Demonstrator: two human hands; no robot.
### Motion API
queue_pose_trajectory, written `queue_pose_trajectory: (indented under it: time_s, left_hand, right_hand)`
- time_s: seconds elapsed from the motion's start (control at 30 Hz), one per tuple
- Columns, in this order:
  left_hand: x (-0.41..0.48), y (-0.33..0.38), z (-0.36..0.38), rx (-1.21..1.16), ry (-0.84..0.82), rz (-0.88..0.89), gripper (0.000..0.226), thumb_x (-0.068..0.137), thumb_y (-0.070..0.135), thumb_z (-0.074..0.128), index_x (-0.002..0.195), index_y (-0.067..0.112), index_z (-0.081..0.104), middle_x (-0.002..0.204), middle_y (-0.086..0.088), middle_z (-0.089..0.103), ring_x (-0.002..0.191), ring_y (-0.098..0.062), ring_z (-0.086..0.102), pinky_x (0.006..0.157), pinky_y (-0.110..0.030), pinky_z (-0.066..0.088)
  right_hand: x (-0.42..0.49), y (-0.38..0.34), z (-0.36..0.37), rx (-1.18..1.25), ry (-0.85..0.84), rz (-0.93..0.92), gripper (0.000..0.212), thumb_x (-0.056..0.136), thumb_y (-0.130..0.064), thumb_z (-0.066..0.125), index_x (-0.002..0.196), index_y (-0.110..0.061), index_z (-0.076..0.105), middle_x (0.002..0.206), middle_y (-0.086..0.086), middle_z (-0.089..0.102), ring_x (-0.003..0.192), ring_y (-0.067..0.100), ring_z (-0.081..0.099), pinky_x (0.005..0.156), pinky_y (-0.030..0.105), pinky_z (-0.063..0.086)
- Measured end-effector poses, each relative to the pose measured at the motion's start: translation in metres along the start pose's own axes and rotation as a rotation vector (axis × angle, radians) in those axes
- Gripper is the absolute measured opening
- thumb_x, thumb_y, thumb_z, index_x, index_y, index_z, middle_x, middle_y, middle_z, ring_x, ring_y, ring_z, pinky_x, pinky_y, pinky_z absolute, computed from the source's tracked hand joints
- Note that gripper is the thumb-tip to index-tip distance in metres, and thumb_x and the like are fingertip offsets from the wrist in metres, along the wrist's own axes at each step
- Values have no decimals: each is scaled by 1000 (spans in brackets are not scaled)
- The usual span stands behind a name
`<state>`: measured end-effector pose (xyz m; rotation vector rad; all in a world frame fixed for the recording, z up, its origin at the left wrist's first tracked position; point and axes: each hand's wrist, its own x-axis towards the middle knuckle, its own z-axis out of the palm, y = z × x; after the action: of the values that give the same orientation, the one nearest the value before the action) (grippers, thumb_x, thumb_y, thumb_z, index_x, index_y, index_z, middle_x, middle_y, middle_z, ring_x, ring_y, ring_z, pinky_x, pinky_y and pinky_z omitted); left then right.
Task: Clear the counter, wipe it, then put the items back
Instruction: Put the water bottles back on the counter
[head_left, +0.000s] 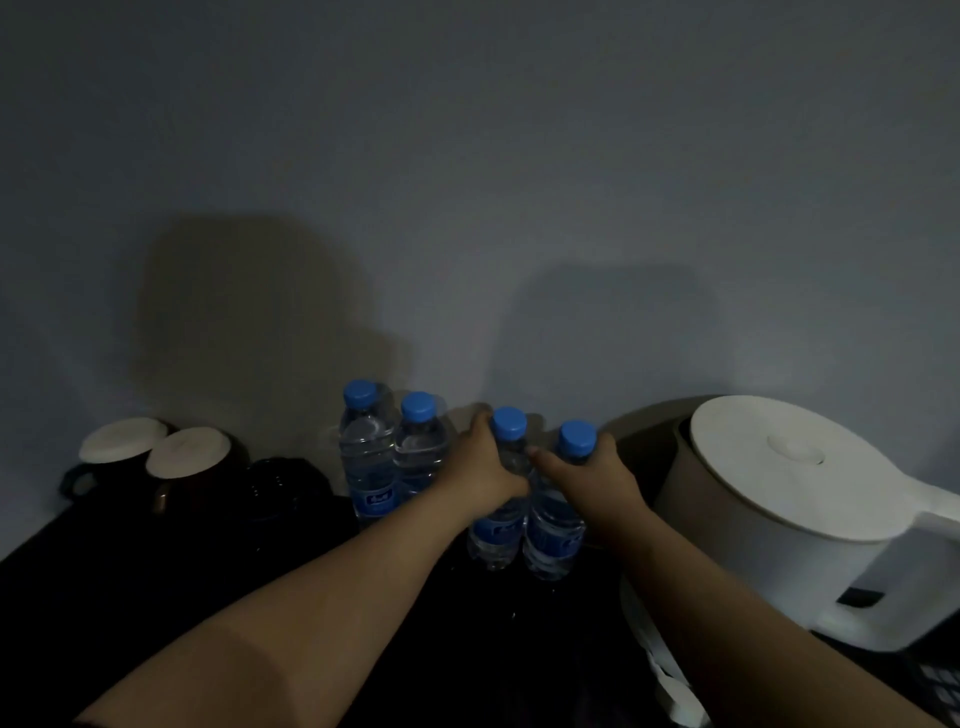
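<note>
Several clear water bottles with blue caps stand in a row on the dark counter (156, 571) against the grey wall. My left hand (485, 462) grips the third bottle (498, 535) just under its cap. My right hand (597, 480) grips the fourth bottle (553, 540) at its shoulder. The two held bottles sit side by side, nearer to me than the two free bottles, one (366, 452) at the far left of the row and one (421, 447) beside it. I cannot tell whether the held bottles touch the counter.
A white electric kettle (779, 499) with a flat lid and handle stands at the right, close to my right forearm. Two dark mugs with pale lids, one (122, 441) and the other (187, 452), sit at the back left. A dark round object (280, 488) lies between mugs and bottles.
</note>
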<state>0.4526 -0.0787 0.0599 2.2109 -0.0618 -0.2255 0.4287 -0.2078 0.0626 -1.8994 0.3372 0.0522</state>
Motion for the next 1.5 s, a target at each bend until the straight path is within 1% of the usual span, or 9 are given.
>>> queue_pose_trajectory:
  time_s: [0.13,0.23,0.43,0.6,0.77,0.93,1.27,1.37,1.5]
  left_hand:
    - [-13,17,-12,100,123,80,79,78,14,71,142,16,25,135,-8,44,119,-24,49,88,-26,41]
    - [-28,29,-27,206,183,137,71,82,21,69,141,17,29,136,-7,43,116,-23,48,87,-25,39]
    - [-61,35,-64,342,279,214,34,88,18,59,120,15,50,124,-5,50,112,-21,50,88,-28,41]
    - [-72,9,-99,437,259,272,22,87,17,57,109,15,58,113,-4,56,100,-21,55,83,-28,45]
    - [-67,-27,-135,483,210,303,16,88,21,56,103,16,61,112,-3,58,101,-20,57,87,-33,48]
    - [-60,-37,-171,570,126,379,18,88,20,55,105,17,61,112,-5,57,102,-22,56,82,-29,44]
    - [-15,-47,-166,513,100,385,31,95,5,40,123,10,53,129,-12,49,116,-26,48,95,-29,39]
    - [-1,-52,-159,513,86,353,37,97,17,45,133,10,45,134,-14,47,123,-27,45,99,-29,36]
    - [8,-59,-150,489,72,305,39,92,17,55,129,13,48,128,-11,52,113,-25,53,89,-29,41]
  right_hand:
    - [-6,-13,-7,-22,26,-73,76,80,-25,72,140,-11,28,134,11,47,115,26,52,89,34,45]
    - [-17,-26,-13,-176,57,-154,78,79,-29,70,142,-15,27,142,15,40,124,31,46,102,45,43]
    - [-56,-59,-9,-407,117,-360,63,84,-33,63,139,-17,35,139,11,44,124,29,43,102,45,40]
    - [-88,-74,23,-519,106,-514,43,88,-27,59,129,-18,48,129,4,53,114,20,52,96,31,43]
    - [-100,-79,61,-673,143,-513,33,89,-29,55,120,-18,54,120,3,60,112,22,51,92,34,44]
    - [-102,-92,90,-809,152,-499,33,91,-34,51,121,-21,54,122,1,59,115,23,50,94,33,41]
    - [-77,-111,98,-996,138,-439,30,94,-29,46,120,-16,54,116,8,57,107,26,52,89,34,43]
    - [-60,-108,99,-1032,123,-440,37,94,-32,45,129,-19,48,123,8,53,112,26,49,91,35,40]
    - [-36,-101,107,-1106,71,-472,41,98,-27,38,138,-20,39,131,9,49,118,29,46,95,37,37]
